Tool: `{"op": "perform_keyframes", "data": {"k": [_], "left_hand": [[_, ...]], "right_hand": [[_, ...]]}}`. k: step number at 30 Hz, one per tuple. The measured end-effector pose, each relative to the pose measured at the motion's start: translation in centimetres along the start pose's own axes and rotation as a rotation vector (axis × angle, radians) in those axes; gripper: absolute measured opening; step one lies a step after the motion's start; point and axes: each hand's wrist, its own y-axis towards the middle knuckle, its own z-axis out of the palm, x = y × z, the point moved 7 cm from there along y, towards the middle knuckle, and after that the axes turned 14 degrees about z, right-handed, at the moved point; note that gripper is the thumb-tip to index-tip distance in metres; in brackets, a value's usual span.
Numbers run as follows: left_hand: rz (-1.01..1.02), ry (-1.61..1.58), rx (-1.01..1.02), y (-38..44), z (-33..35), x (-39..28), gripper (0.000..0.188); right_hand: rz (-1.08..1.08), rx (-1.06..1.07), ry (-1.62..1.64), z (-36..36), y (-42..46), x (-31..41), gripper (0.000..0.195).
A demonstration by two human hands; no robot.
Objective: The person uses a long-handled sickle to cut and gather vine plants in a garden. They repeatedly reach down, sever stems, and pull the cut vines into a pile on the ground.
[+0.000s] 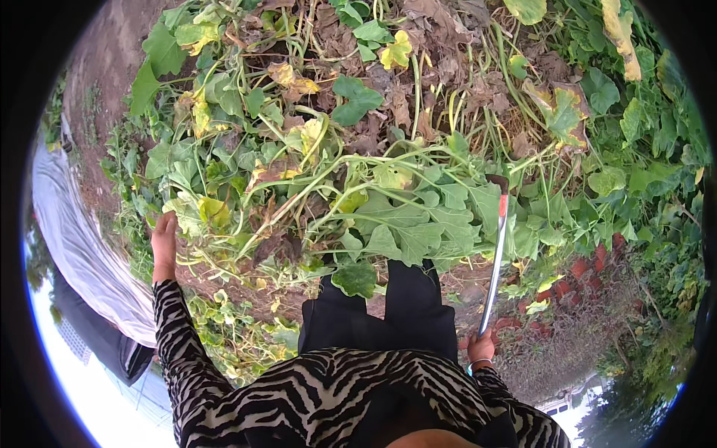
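Observation:
My right hand point(482, 347) grips the lower end of a long-handled sickle point(496, 252). The tool has a silver tubular handle with a red band near the top. Its dark, rusty-looking blade points left among the leaves. My left hand point(164, 246) is stretched out to the left, its fingers beside a pale green leaf point(187, 215) of a squash-like vine. Whether those fingers hold any part of the plant cannot be made out. Long vine stems point(336, 168) and broad green leaves point(403, 224) lie in front of my legs, partly covering them.
Dry brown leaves point(392, 101) and yellowing ones mix with stems farther ahead. Dense foliage point(661, 129) borders the right side, with reddish bricks or tiles point(580, 269) below it. A pale plastic sheet point(78, 207) runs along the left, past bare soil point(92, 106).

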Motion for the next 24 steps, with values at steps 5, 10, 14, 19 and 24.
{"op": "perform_keyframes", "data": {"k": [5, 10, 14, 19, 24], "left_hand": [[0.442, -0.067, 0.31, 4.3, 21.3, -17.8, 0.023], [0.942, 0.239, 0.776, -2.2, 39.5, -23.0, 0.035], [0.995, 0.208, 0.758, -5.2, 43.9, -17.3, 0.034], [0.797, 1.0, 1.288, -4.5, 49.7, -19.4, 0.027], [0.8, 0.976, 1.425, -1.1, 54.5, -26.5, 0.051]], "right_hand": [[0.03, 0.063, 0.105, 3.5, -2.7, -0.4, 0.036], [0.124, 0.215, 0.145, 6.4, -4.3, -4.1, 0.047], [0.157, 0.246, 0.141, 7.3, -3.4, -6.6, 0.04], [0.183, 0.362, 0.295, 10.9, 1.6, -1.9, 0.031], [0.277, 0.484, 0.454, 11.9, -0.7, -1.8, 0.03]]}}
